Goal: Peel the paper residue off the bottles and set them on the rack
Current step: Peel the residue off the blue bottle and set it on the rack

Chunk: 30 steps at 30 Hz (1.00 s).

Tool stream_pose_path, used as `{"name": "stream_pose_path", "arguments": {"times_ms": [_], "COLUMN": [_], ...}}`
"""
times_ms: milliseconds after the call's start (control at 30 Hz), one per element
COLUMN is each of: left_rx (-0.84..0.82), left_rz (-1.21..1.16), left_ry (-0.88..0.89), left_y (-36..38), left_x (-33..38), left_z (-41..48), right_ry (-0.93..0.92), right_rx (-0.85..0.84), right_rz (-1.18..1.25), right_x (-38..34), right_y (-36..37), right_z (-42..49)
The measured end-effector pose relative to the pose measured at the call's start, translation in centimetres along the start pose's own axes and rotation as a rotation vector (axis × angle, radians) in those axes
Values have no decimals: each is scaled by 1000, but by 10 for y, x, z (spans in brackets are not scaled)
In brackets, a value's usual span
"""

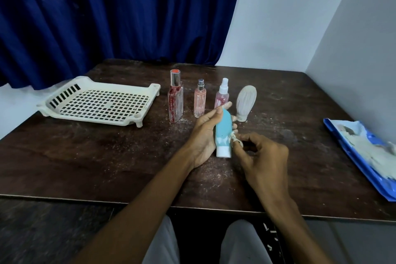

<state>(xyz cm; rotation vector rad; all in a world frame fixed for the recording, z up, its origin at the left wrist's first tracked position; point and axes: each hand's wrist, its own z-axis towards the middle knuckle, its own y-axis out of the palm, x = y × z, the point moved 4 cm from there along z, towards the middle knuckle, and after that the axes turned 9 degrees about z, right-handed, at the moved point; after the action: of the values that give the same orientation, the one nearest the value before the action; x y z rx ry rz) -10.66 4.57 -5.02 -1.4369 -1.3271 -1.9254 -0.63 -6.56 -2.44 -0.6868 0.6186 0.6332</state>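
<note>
A: Quick, where's the blue bottle (222,128)?
B: Up off the desk (107,156), front-centre, in the left hand (204,135). Cap end points twd the person, rounded end away.
A: Grip?
B: Palm faces right. Fingers run behind the bottle & their tips curl out on its far side. One finger lies straight past the top end. So it's wrapped, not loose.
A: Right hand (264,156)?
B: Thumb & forefinger pinch a twisted bit of paper residue (235,138), off-white, at the bottle's right edge just above the cap. Other fingers bent under. Can't tell if that bit is attached to the bottle or free.
A: Bottle's look?
B: Light blue, soft tube shape, white cap (223,152). Pale whitish smears on the blue nr the cap; upper part looks clean.
A: The others?
B: Four in a row on the desk behind the hands, just right of the rack (96,100): tall red bottle (176,100) w/ streaky red patches, small pink bottle (200,102), pink spray bottle (222,94) partly hidden by a left-hand finger, & a white ribbed bottle (246,100) standing on its cap.
A: Rack?
B: Cream plastic grid tray, far-left of the desk, well apart from the hands.
A: Anything else?
B: Pale crumbs (182,121) over the dark desk; blue sheet (364,163) w/ white scraps (372,150) at the right edge.
</note>
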Motion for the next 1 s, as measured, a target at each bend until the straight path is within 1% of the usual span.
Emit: {"name": "stream_pose_path", "arguments": {"times_ms": [167, 333, 500, 667, 833, 1000], "left_rx": [-16, -27, -21, -36, -39, -43], "left_rz": [-8, -9, 10, -4, -5, 15], "left_ry": [3, 3, 5, 9, 20, 39], "left_y": [0, 2, 2, 4, 4, 5], "left_x": [-1, 1, 0, 3, 4, 5], "left_z": [0, -1, -1, -3, -5, -6], "right_ry": [-81, -62, -139, -70, -115, -58], "right_rx": [-38, -8, -41, -24, -53, -62], "right_rz": [-18, -22, -81, -41, -71, -39], "right_x": [-7, -1, -13, -6, -16, -9], "right_y": [6, -1, 4, -1, 7, -2], "right_z": [-8, -1, -7, 2, -1, 4]}}
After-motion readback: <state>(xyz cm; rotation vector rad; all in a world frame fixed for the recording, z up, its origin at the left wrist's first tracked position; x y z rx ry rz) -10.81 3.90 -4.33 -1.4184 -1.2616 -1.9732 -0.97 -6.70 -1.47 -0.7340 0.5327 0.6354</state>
